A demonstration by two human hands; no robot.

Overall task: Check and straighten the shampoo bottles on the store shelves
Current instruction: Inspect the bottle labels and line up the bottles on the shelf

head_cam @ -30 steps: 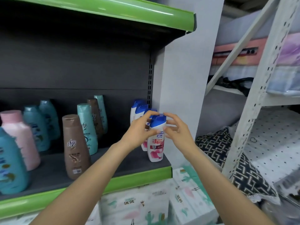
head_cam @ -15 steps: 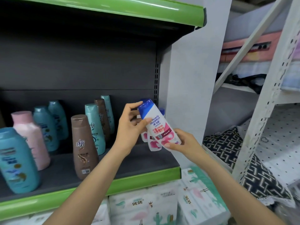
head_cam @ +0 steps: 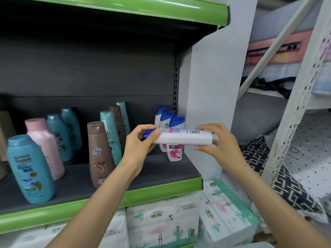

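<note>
A white shampoo bottle with a blue cap (head_cam: pixel 182 136) lies level in the air in front of the shelf, its barcode side facing me. My left hand (head_cam: pixel 141 142) grips its cap end, my right hand (head_cam: pixel 215 142) holds its base end. Behind it three more white blue-capped bottles (head_cam: pixel 174 138) stand in a row at the right end of the dark shelf (head_cam: pixel 75 185). Brown (head_cam: pixel 100 154), teal (head_cam: pixel 31 169) and pink (head_cam: pixel 44 145) bottles stand upright further left.
A white pillar (head_cam: pixel 211 86) borders the shelf on the right. Packs of tissue (head_cam: pixel 164 224) fill the level below the green shelf edge. A white metal rack (head_cam: pixel 293 108) with patterned bedding (head_cam: pixel 286 176) stands at the right.
I lifted the front white bottle off the shelf and turned it from upright to lying level, barcode side toward me. Both hands stayed on it.
</note>
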